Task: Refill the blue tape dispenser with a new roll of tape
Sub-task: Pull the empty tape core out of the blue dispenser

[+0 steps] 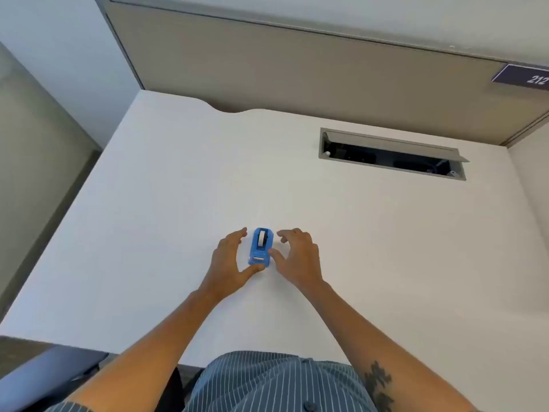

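Two bare hands sit on either side of a small blue tape dispenser (260, 251) near the middle of a white desk (148, 203). Furthest left, a grey floor strip and a pale wall run beside the desk edge.

Moving in, the left hand (228, 263) reaches up from the lower left with its fingers loosely spread and slightly bent. The fingertips lie just beside the dispenser's far left corner, with a narrow gap showing between them and the plastic. Its thumb (252, 270) stretches under the near end of the dispenser and touches it there. The hand is open, cupping the side rather than gripping.

The dispenser stands upright on the desk, long axis pointing away from the person. A white roll of tape (262, 237) sits in its far half, and a small metal cutter (258, 259) shows at the near end.

On the other side, the right hand (297, 260) mirrors the first. Its fingers are curved and apart, hovering just beside the dispenser's far right corner without clear contact. Its thumb (274, 254) lies against the right wall. It holds nothing.

Further right, an open cable slot (392, 154) is cut into the desk, well apart from the hands. Behind it stands a beige partition (297, 69), with a dark sign (525, 77) reading 212 at its right end.
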The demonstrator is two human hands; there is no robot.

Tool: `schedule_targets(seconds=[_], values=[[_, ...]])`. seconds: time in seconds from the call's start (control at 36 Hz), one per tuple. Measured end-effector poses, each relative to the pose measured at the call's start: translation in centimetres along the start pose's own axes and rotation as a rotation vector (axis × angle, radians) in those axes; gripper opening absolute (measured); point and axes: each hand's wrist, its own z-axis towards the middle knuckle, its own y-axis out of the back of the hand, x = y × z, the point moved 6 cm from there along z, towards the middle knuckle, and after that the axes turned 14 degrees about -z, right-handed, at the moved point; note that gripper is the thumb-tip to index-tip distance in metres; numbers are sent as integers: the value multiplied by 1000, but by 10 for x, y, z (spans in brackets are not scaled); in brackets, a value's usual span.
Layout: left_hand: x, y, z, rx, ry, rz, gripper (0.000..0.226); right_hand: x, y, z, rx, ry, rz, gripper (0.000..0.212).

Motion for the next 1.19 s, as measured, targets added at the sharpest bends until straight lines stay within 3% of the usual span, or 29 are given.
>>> schedule_targets(seconds=[0.33,0.86,1.19], values=[[10,-10,20,118,112,55,114,28,-10,19,95,48,-53,50],[6,-13,29,138,-31,35,94,27,-18,28,120,93,-128,45],[5,-13,28,135,-28,30,95,28,-21,31,127,116,-178,41]])
